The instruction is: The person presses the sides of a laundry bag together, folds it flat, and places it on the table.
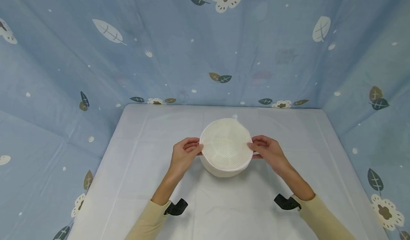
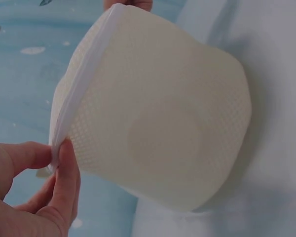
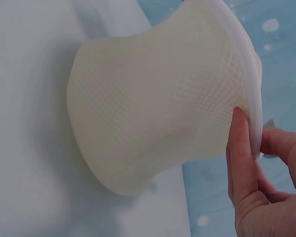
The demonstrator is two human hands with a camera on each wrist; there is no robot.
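A round cream mesh laundry bag (image 1: 226,145) with a white edging stands on the white table, its flat top facing up. The left hand (image 1: 183,157) pinches the edging on one side between thumb and fingers. On the opposite side, the right hand (image 1: 270,154) pinches the same edging. In the left wrist view, the side wall of the laundry bag (image 2: 158,108) looks slightly dented, and a rounded shape shows faintly through it. The right wrist view shows the bag's wall (image 3: 138,98) sagging inward. Whatever lies inside cannot be made out.
A white cloth (image 1: 153,126) covers the table. Blue curtains (image 1: 192,37) with leaf and flower prints hang behind the table and along both sides. A black wrist mount (image 1: 177,207) sits at the left cuff, another black mount (image 1: 286,202) at the right cuff.
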